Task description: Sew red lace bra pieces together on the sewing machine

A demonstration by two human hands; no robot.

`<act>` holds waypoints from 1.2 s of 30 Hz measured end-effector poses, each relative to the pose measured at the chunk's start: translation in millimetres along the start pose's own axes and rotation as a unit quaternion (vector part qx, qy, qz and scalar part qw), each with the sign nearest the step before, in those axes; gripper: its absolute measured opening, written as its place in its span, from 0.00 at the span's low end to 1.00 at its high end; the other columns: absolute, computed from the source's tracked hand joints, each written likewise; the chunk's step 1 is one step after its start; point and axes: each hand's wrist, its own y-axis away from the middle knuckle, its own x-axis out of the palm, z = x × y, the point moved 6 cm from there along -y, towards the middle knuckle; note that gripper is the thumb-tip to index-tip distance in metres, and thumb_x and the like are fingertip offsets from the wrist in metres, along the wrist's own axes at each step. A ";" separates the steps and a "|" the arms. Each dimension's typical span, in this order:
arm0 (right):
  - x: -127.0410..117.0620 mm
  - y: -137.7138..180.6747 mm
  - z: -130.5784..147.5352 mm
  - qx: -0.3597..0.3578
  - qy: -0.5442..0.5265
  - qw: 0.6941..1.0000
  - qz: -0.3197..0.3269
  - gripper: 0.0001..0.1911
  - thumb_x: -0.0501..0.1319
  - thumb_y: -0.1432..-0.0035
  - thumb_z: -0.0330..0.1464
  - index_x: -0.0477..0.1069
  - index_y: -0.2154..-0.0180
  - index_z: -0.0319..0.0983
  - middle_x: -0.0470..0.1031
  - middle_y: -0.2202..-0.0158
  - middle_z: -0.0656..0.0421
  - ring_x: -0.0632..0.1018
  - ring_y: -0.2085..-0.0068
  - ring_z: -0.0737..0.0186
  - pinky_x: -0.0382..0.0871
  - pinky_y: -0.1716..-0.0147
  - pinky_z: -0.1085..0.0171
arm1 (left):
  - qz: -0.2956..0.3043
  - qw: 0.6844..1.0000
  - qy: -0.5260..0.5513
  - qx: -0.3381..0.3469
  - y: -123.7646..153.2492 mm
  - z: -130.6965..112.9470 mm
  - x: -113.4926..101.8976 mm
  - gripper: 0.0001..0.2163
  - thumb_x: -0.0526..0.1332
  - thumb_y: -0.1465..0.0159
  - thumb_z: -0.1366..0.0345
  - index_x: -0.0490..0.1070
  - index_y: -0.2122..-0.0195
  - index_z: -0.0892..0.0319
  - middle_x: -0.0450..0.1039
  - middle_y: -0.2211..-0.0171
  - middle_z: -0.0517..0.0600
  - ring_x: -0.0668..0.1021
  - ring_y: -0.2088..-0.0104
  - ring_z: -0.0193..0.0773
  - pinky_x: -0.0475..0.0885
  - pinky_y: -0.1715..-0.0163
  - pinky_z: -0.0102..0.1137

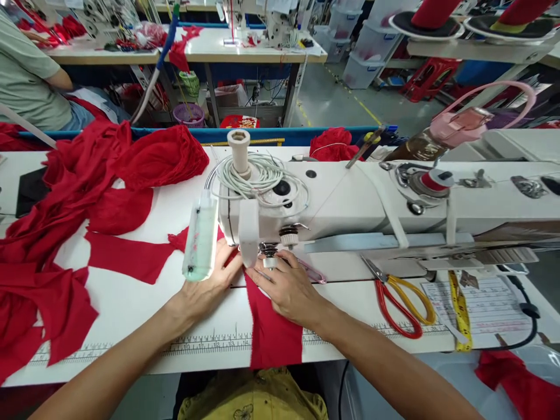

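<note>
A strip of red fabric runs from the table's front edge up under the head of a white sewing machine. My left hand lies flat on the table at the strip's left side, fingers stretched toward the needle area, partly behind a pale lamp. My right hand rests on the fabric just below the presser foot, fingers spread and pressing the cloth down. The fingertips closest to the needle are hidden by the machine.
Red fabric pieces are heaped over the table's left half. Scissors with red and yellow handles and a yellow tape measure lie right of my hands. A person in a green shirt sits at the far left.
</note>
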 end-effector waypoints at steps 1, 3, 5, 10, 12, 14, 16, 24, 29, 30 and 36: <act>-0.8 0.6 1.4 -0.004 -0.002 1.000 -0.005 0.26 0.55 0.44 0.18 0.70 0.44 0.36 0.77 0.48 0.49 0.71 0.48 0.51 0.59 0.47 0.51 | -0.007 1.000 0.016 -0.006 0.3 2.9 -2.3 0.14 0.54 0.40 0.77 0.73 0.57 0.58 0.73 0.61 0.56 0.75 0.61 0.46 0.70 0.61 0.41; -1.7 1.6 4.0 -0.011 -0.008 1.000 -0.017 0.27 0.54 0.44 0.18 0.70 0.44 0.36 0.77 0.48 0.50 0.71 0.49 0.52 0.58 0.47 0.52 | -0.010 0.999 0.045 0.001 1.6 6.8 -4.6 0.11 0.55 0.39 0.75 0.73 0.59 0.58 0.73 0.60 0.57 0.74 0.60 0.46 0.70 0.59 0.42; -2.4 2.0 5.7 -0.014 -0.013 0.999 -0.030 0.26 0.54 0.44 0.18 0.72 0.45 0.37 0.77 0.49 0.51 0.71 0.50 0.53 0.58 0.47 0.52 | -0.002 0.997 0.068 0.027 3.9 6.9 -4.7 0.09 0.55 0.39 0.76 0.73 0.63 0.58 0.72 0.64 0.54 0.73 0.63 0.43 0.69 0.60 0.40; -6.1 2.4 10.3 -0.034 -0.041 0.997 -0.058 0.22 0.52 0.42 0.18 0.73 0.50 0.37 0.78 0.51 0.54 0.71 0.53 0.57 0.57 0.48 0.52 | -0.039 0.995 0.082 0.034 8.7 4.5 -12.1 0.13 0.54 0.38 0.79 0.74 0.61 0.58 0.69 0.72 0.49 0.72 0.69 0.39 0.67 0.63 0.37; -7.4 2.4 11.7 -0.044 -0.048 0.996 -0.064 0.21 0.52 0.41 0.18 0.74 0.51 0.36 0.79 0.53 0.54 0.71 0.54 0.57 0.57 0.48 0.53 | -0.066 0.994 0.073 0.041 9.0 0.3 -17.2 0.14 0.54 0.36 0.79 0.74 0.56 0.59 0.73 0.68 0.51 0.74 0.63 0.42 0.68 0.61 0.37; -7.9 2.5 12.2 -0.046 -0.048 0.995 -0.068 0.19 0.52 0.41 0.18 0.74 0.53 0.36 0.79 0.54 0.54 0.71 0.55 0.58 0.57 0.49 0.53 | -0.070 0.994 0.054 0.059 8.2 -5.5 -19.4 0.14 0.53 0.35 0.80 0.74 0.55 0.61 0.75 0.66 0.52 0.76 0.59 0.43 0.68 0.61 0.36; -7.9 2.7 12.3 -0.046 -0.048 0.995 -0.071 0.18 0.53 0.40 0.19 0.74 0.53 0.36 0.79 0.54 0.54 0.71 0.55 0.58 0.57 0.49 0.54 | -0.064 0.995 0.044 0.062 6.9 -8.4 -19.9 0.14 0.53 0.36 0.81 0.74 0.57 0.62 0.75 0.68 0.51 0.76 0.61 0.42 0.67 0.63 0.35; -10.5 3.7 11.3 -0.044 -0.045 0.993 -0.104 0.16 0.52 0.38 0.20 0.74 0.54 0.36 0.79 0.56 0.55 0.71 0.58 0.59 0.56 0.49 0.53 | -0.023 0.998 0.025 0.062 11.4 -17.3 -11.5 0.12 0.55 0.34 0.79 0.74 0.54 0.62 0.77 0.56 0.56 0.75 0.49 0.46 0.70 0.54 0.37; -10.5 4.0 9.7 -0.047 -0.046 0.992 -0.108 0.19 0.52 0.40 0.19 0.74 0.53 0.37 0.80 0.56 0.56 0.70 0.60 0.59 0.56 0.49 0.53 | -0.034 0.997 0.055 0.044 12.6 -18.5 -8.7 0.12 0.55 0.34 0.79 0.72 0.53 0.64 0.77 0.61 0.54 0.76 0.54 0.44 0.69 0.58 0.35; -10.5 4.1 9.5 -0.047 -0.046 0.992 -0.108 0.20 0.52 0.41 0.18 0.74 0.53 0.37 0.80 0.56 0.57 0.70 0.60 0.59 0.56 0.50 0.53 | -0.038 0.996 0.068 0.042 12.0 -16.9 -8.4 0.12 0.55 0.35 0.80 0.73 0.54 0.63 0.77 0.63 0.53 0.76 0.57 0.43 0.69 0.60 0.35; -10.6 4.2 10.3 -0.047 -0.042 0.994 -0.094 0.21 0.52 0.43 0.16 0.74 0.53 0.36 0.80 0.55 0.57 0.70 0.59 0.59 0.56 0.50 0.54 | -0.078 0.987 0.143 -0.007 14.1 2.5 -9.4 0.21 0.53 0.43 0.83 0.72 0.51 0.61 0.73 0.69 0.49 0.73 0.67 0.39 0.64 0.68 0.33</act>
